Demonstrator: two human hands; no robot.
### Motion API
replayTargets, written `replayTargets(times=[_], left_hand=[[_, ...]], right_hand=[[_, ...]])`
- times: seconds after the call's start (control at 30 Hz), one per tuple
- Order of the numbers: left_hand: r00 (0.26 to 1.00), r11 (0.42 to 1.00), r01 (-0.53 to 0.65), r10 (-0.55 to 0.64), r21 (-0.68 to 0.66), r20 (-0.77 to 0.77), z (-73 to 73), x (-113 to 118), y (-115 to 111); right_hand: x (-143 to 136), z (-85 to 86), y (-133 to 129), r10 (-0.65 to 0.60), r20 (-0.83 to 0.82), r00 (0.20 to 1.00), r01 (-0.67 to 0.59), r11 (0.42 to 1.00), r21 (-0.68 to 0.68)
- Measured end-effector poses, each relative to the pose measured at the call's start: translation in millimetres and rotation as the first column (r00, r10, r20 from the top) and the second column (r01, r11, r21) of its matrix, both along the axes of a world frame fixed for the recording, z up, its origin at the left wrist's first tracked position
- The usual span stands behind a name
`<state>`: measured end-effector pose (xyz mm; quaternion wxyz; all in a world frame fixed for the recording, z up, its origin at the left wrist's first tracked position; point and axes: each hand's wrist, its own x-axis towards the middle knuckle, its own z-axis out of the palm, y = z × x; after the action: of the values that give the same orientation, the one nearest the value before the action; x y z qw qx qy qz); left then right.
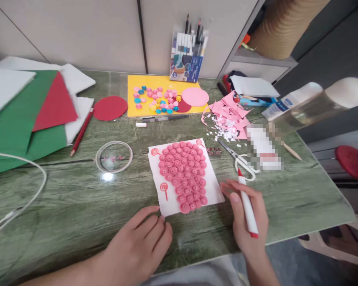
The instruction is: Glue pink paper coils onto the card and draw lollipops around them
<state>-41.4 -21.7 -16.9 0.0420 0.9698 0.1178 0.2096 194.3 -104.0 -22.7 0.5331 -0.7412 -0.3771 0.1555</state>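
Observation:
A white paper (170, 206) lies on the green table, covered with pink paper coils (185, 167) and bearing red spiral lollipop drawings at its left side and upper right corner. My left hand (146, 238) rests at the lower left corner of the paper, fingers loosely curled and holding nothing visible. My right hand (253, 214) holds a white and red marker (247, 208), its red tip pointing up and away, while its fingertips touch the paper's right edge.
White-handled scissors (241, 162) lie near my right hand, beside pink scraps (229, 113). Behind are a yellow sheet (164, 81), a marker box (186, 59) and a red circle (110, 108). A tape roll (130, 157) and red pencil (82, 133) lie left.

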Motion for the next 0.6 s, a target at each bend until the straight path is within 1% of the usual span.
replayTargets(times=[0.1,0.17,0.27,0.33,0.4,0.5,0.53,0.6], left_hand=[[1.0,1.0,-0.005,0.005,-0.007,-0.011,3.7,0,1],[1.0,1.0,0.015,-0.015,-0.021,0.015,6.9,1,1],[0.995,0.997,0.081,-0.081,-0.012,0.062,12.0,2,-1],[0.994,0.995,0.099,-0.099,0.003,0.042,14.1,3,-2],[0.997,0.997,0.08,-0.08,0.002,-0.016,13.7,4,-3],[0.995,0.999,0.044,-0.046,-0.017,-0.094,8.5,5,-3],[0.993,0.999,0.042,-0.043,-0.02,-0.107,6.3,5,-2],[0.991,0.999,0.047,-0.049,-0.019,-0.124,2.6,5,-1]], right_hand=[[-5,3.0,1,0.054,-0.129,0.99,-0.049,0.998,0.039],[-3,4.9,2,0.075,-0.151,0.986,-0.069,0.996,0.048],[7,10.0,4,0.089,-0.001,0.996,-0.089,0.995,-0.041],[15,15.1,7,0.142,0.058,0.988,-0.135,0.985,-0.106],[19,20.1,12,0.178,0.003,0.984,-0.177,0.977,-0.118],[16,24.0,23,0.191,-0.177,0.966,-0.204,0.977,-0.058],[14,24.0,27,0.198,-0.214,0.957,-0.212,0.976,-0.045],[9,22.2,33,0.198,-0.218,0.956,-0.214,0.975,-0.055]])
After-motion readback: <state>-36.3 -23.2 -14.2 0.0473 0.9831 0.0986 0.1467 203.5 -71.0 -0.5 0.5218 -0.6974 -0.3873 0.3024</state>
